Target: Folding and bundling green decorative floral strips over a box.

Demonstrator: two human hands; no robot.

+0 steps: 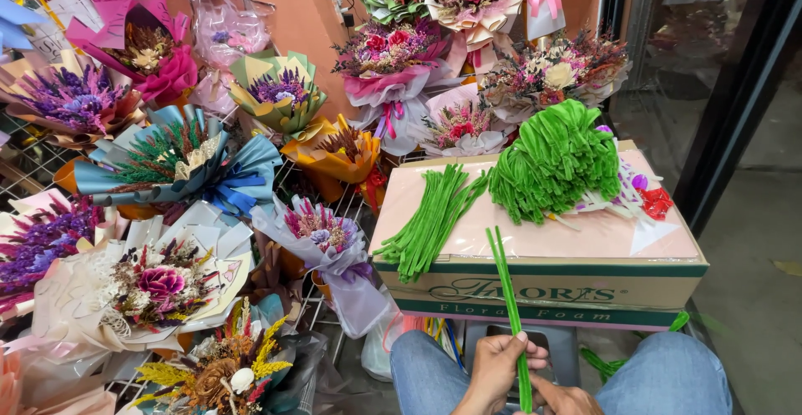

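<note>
Hands low between the knees: left hand [494, 366] and right hand [566, 398], grip clamped on green pipe cleaners [510, 298] rising toward the cardboard box [543, 277] beside bouquets [180, 160].

Flower shop: wrapped dried-flower bouquets [171, 160] packed on wire racks [25, 164] against the orange wall [305, 14], floral foam carton [543, 277] as worktop, glass shopfront door [693, 56] on right.

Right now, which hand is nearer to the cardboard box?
Left. The left hand grips the green stems higher up, just below the box. The right hand holds them lower, farther from it.
</note>
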